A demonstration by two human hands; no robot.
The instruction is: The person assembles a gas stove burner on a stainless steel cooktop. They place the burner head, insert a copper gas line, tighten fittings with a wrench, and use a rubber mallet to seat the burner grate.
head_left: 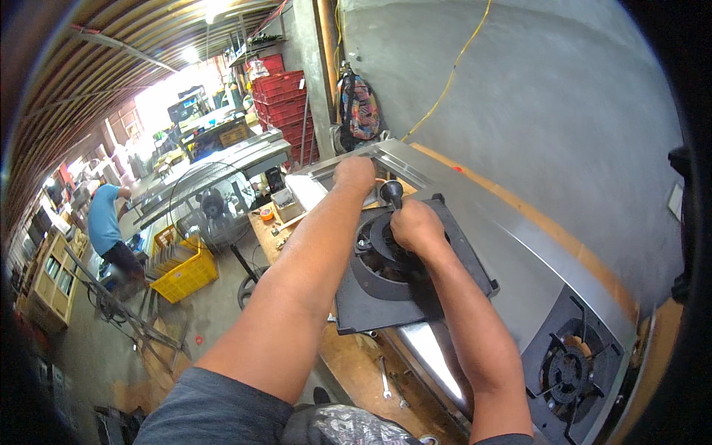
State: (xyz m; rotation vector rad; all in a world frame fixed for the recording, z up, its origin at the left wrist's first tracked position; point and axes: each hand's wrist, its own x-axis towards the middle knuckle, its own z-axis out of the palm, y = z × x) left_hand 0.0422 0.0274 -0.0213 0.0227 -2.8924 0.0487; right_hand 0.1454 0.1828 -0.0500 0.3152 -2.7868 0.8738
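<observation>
Stove body (pixel 489 222), steel, lies on a wooden bench (pixel 356 363). Black burner plate (pixel 423 297) sits lifted and skewed over one opening, apparently not yet seated; the far burner (pixel 567 371) looks fitted. Right hand (pixel 417 226) is clenched around a black-handled screwdriver (pixel 391 193) at the plate's ring. Left hand (pixel 354 175) grips the stove's far corner. Loose wrench (pixel 384 374) on the bench. Yellow crate (pixel 189 274) holds upright flat pieces, kind unclear; red crates (pixel 280 93) stacked, contents hidden
</observation>
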